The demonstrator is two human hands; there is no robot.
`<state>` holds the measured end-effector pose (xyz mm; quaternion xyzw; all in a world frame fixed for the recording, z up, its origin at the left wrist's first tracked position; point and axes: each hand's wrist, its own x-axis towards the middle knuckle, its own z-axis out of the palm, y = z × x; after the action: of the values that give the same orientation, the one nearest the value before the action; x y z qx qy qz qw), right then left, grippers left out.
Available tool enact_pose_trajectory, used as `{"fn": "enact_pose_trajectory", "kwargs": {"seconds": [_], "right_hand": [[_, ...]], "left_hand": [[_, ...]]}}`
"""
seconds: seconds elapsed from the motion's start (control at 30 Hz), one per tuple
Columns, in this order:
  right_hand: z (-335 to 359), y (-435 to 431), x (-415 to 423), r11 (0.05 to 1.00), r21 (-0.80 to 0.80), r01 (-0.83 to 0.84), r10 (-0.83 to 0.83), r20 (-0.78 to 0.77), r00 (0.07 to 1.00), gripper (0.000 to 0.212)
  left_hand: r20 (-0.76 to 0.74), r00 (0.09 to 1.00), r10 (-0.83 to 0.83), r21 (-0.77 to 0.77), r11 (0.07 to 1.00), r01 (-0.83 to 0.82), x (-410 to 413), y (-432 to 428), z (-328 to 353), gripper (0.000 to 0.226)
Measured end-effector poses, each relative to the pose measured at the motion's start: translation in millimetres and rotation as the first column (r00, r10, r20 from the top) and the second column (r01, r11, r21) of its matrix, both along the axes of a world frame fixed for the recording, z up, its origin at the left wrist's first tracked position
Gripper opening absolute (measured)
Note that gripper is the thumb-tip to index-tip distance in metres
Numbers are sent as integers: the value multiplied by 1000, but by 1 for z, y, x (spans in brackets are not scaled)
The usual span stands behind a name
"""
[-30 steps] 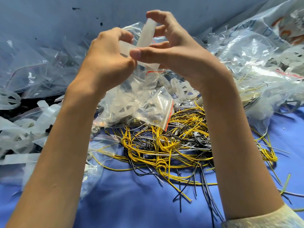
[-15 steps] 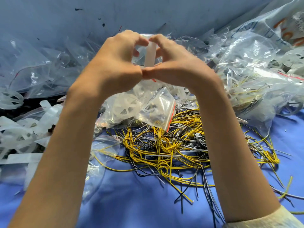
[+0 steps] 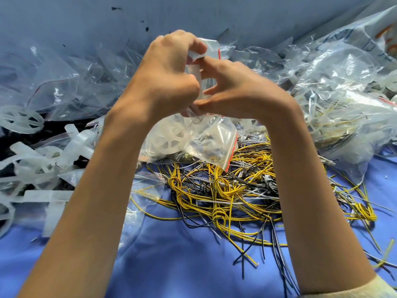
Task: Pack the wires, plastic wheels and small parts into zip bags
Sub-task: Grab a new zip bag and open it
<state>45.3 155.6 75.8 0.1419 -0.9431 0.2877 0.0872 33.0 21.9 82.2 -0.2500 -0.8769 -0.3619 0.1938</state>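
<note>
Bare blue tabletop (image 3: 182,272) lies open along the middle of the near edge. Beyond, tangled yellow and black wires (image 3: 227,196) cover the centre, with the zip bag (image 3: 193,145) gripped by the left hand (image 3: 165,78) and right hand (image 3: 238,91) hanging over them. White plastic strips and wheels (image 3: 49,160) crowd the left; heaped clear bags (image 3: 335,100) fill the right and back.

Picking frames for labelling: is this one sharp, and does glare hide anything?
Head view: wires sharp; left hand and the zip bag it grips slightly motion-blurred; glare on the clear bags at right hides some contents; wide-angle bends the edges.
</note>
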Motion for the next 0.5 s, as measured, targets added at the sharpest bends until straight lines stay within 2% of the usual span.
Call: {"fn": "enact_pose_trajectory", "kwargs": {"seconds": [0.1, 0.27, 0.33, 0.43, 0.5], "right_hand": [[-2, 0, -1, 991, 133, 10, -7, -16, 1000, 65], [-6, -2, -5, 945, 324, 48, -65, 44, 997, 69], [-5, -4, -4, 962, 274, 22, -34, 40, 999, 62], [-2, -7, -1, 991, 33, -129, 127, 62, 990, 44], [-2, -4, 0, 987, -45, -156, 158, 46, 986, 44]], "left_hand": [[12, 1000, -22, -2, 1000, 22, 3, 1, 2, 48], [20, 998, -67, -41, 997, 68, 9, 2, 3, 61], [18, 998, -62, -36, 997, 62, 7, 2, 4, 61], [14, 1000, -24, 13, 1000, 24, 4, -2, 5, 58], [17, 1000, -7, 49, 999, 6, 4, -6, 7, 60]]}}
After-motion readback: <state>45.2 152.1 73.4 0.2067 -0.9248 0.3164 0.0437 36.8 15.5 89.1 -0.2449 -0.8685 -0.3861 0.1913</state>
